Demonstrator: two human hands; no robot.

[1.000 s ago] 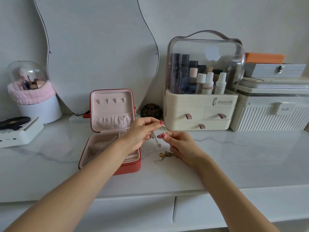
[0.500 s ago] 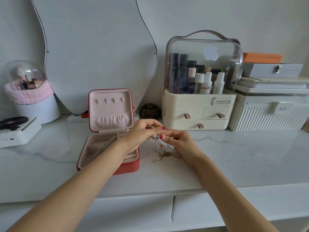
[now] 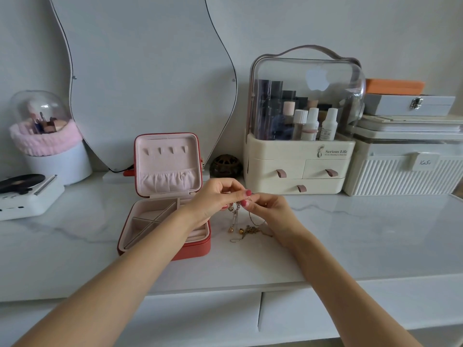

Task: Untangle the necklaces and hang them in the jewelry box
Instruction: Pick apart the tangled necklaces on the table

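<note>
A red jewelry box stands open on the marble counter, its pink lid upright with several small hooks and a gathered pocket. Just right of the box, my left hand and my right hand meet fingertip to fingertip. Both pinch thin chains of a tangled bunch of necklaces. Part of the tangle hangs from my fingers and the rest, with small gold pendants, lies on the counter below.
A wavy mirror leans on the wall behind the box. A cream cosmetics organiser with a clear dome and a white ribbed box stand at the right. A small dark ornament, a white record-player gadget and a brush holder sit further left.
My two hands have come closer together and dropped slightly toward the counter, still holding the chains. The hanging part of the tangle now dangles lower.
</note>
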